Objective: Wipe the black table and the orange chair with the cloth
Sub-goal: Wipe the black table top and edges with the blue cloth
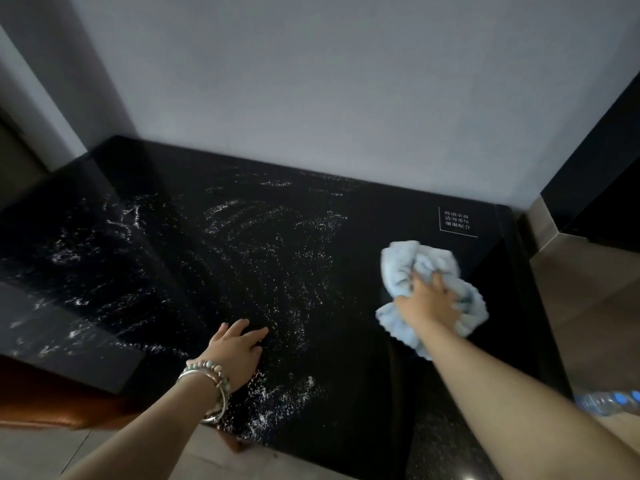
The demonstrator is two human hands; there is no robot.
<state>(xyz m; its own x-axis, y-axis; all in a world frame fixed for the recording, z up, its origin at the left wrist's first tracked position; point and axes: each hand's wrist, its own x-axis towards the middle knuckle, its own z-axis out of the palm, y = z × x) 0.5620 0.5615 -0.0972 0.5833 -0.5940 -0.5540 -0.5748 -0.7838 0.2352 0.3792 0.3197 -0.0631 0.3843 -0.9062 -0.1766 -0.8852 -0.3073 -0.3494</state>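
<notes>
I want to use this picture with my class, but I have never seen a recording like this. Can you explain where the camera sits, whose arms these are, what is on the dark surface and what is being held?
There is no machine here. One wide-angle camera is worn on a person's head and looks down, so the two bare arms are that person's own.

The right hand grips a crumpled light blue cloth and presses it on the black table, near some small white printed text. The left hand, with bracelets at the wrist, lies flat on the tabletop and holds nothing.

White specks and streaks cover the middle and left of the table. Part of the orange chair shows at lower left, and a plastic bottle at the right edge.
</notes>
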